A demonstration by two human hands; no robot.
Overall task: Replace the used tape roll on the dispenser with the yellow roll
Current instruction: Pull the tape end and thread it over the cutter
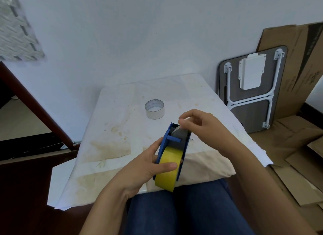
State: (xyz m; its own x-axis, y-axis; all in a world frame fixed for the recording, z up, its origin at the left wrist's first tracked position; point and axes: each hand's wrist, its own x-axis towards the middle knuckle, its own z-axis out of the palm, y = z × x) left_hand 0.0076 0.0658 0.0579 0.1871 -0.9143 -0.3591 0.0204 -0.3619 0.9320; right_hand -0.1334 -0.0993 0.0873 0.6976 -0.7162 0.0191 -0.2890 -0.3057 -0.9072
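A blue tape dispenser [173, 140] is held above the near edge of the table, with the yellow roll [168, 170] seated in it. My left hand [146, 170] grips the dispenser from the left, thumb pressed on the yellow roll. My right hand [201, 124] is at the dispenser's far end by the toothed cutter, thumb and fingers pinching the pale free end of the tape. The used roll [154, 109], a nearly bare whitish core, stands alone farther back on the table.
The small table [113, 129] is covered with stained white paper and stands against a white wall. A folded lap table [251, 87] and flattened cardboard [297, 147] lean and lie to the right. My blue-trousered legs are under the near edge.
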